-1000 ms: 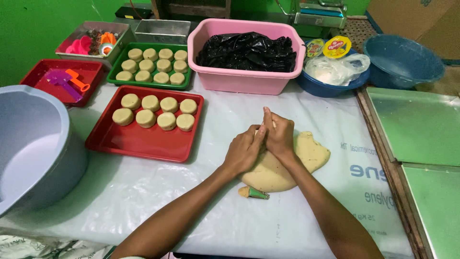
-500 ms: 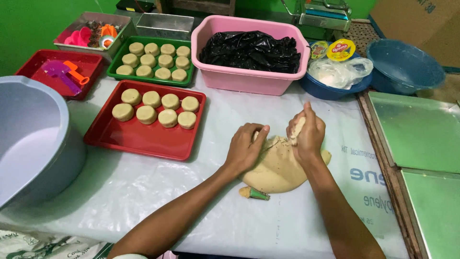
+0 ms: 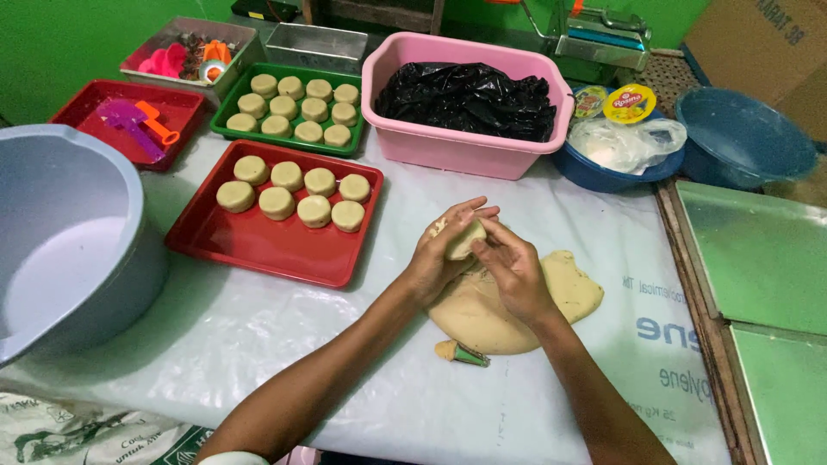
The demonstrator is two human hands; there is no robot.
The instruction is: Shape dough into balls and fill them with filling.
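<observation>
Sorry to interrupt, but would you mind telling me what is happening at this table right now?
A person is shaping a small piece of dough between the left hand and the right hand, just above a larger flat slab of dough lying on the white plastic table cover. To the left, a red tray holds eight formed round pieces, and a green tray behind it holds more. A pink tub with a black plastic bag sits further back, and a big grey basin stands at the left edge.
</observation>
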